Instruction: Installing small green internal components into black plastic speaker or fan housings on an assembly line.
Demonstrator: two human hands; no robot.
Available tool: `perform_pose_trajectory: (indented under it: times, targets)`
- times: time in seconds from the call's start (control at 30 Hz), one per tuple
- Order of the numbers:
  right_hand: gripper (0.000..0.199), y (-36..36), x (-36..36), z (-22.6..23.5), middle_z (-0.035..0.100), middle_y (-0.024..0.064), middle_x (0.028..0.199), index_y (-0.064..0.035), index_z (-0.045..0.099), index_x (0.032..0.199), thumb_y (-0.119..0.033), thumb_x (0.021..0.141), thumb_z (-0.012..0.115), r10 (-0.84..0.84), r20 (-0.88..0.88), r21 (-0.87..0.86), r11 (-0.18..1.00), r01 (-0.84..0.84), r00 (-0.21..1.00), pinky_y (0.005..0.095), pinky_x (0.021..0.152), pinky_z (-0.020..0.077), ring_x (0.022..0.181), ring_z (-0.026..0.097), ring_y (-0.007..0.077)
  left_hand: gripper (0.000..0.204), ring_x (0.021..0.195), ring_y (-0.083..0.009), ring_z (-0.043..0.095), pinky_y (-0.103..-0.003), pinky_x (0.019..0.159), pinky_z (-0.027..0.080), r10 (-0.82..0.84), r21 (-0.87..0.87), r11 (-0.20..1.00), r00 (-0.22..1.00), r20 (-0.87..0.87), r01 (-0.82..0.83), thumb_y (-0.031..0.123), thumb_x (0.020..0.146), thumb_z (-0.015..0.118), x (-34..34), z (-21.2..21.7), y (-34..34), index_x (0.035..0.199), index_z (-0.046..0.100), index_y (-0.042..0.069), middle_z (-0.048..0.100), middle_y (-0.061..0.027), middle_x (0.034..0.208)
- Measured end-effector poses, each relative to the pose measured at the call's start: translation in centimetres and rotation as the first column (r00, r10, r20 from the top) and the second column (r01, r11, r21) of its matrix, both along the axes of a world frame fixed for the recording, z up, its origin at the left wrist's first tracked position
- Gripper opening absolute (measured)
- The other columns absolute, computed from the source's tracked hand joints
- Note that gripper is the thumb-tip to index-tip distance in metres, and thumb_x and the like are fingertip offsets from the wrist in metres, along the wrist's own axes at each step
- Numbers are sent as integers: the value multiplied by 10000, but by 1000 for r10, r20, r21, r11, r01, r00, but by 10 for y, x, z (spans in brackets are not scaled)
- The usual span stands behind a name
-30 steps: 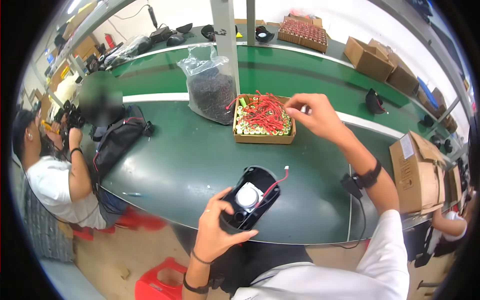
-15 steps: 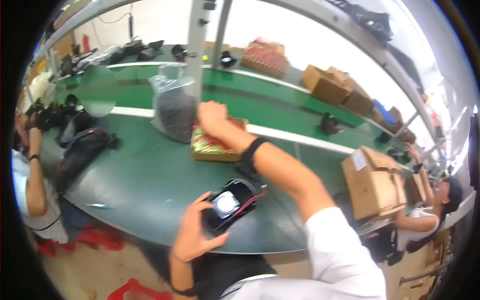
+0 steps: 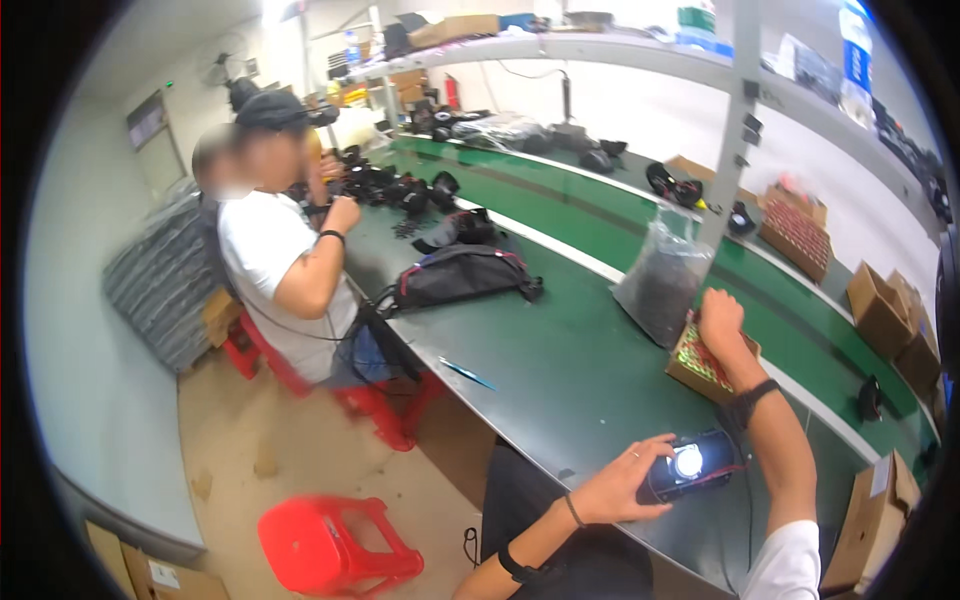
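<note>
My left hand (image 3: 625, 482) is closed around one end of a black housing (image 3: 712, 462) near the table's front edge. A bright, round white lens faces up from it, and a thin red wire runs along its side. My right hand (image 3: 722, 318) reaches to a small open cardboard box (image 3: 690, 378) of red and yellow-green small parts. Its fingers are curled down at the box, and whatever they hold is hidden. Beside the box stands a clear plastic bag (image 3: 660, 285) full of dark pieces.
A black bag (image 3: 462, 276) and a thin blue tool (image 3: 466, 373) lie left on the green table (image 3: 540, 350). A co-worker (image 3: 285, 240) sits beyond them. A red stool (image 3: 325, 545) stands on the floor; a cardboard carton (image 3: 872, 515) is at right. A metal post (image 3: 735, 130) rises behind the bag.
The view has swung left, so the table and my hands appear farther right. My right hand is still at the parts box, and my left hand still grips the black housing.
</note>
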State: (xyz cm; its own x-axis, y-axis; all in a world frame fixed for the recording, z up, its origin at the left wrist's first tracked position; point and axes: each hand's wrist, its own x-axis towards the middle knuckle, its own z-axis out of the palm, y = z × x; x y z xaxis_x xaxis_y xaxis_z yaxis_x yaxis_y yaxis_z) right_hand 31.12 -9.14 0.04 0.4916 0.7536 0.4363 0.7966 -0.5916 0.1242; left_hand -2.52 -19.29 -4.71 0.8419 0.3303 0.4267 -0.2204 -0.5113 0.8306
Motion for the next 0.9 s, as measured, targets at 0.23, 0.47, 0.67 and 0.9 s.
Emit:
perform_pose_trajectory:
  times: [0.23,0.47,0.67,0.9]
  targets:
    - [165,-8,10,5,716,218,1025,-27,698,987,-86,834,707,5,-97,-63,998,-11,995,497,812,594,992,719,409,718,1387,-429,448,-486,1156,375,-14,34,999,1000,-26,15,309,805,826,6,-3,2,1361,419,104,401,-213,1566]
    - [211,-22,-4,18,670,230,1057,-23,679,973,-50,775,748,227,-198,176,965,-193,954,527,825,567,983,679,446,747,1389,-428,452,-487,1153,388,-15,49,999,1000,-22,16,325,805,830,2,1,1,1385,419,94,410,-210,1561]
    - [141,-32,18,23,655,199,1034,-34,609,992,-74,885,691,413,-86,364,860,-357,907,491,786,567,885,692,374,741,1383,-422,462,-488,1148,393,-28,23,999,1000,-7,29,326,805,830,3,-1,0,1379,434,78,422,-214,1553]
    - [182,-73,11,80,696,185,1122,-118,374,1189,-287,1134,413,761,-554,828,546,128,338,369,739,624,966,740,296,749,1379,-417,468,-474,1144,401,-36,23,999,999,0,36,291,795,853,11,-4,7,1387,439,95,409,-212,1564]
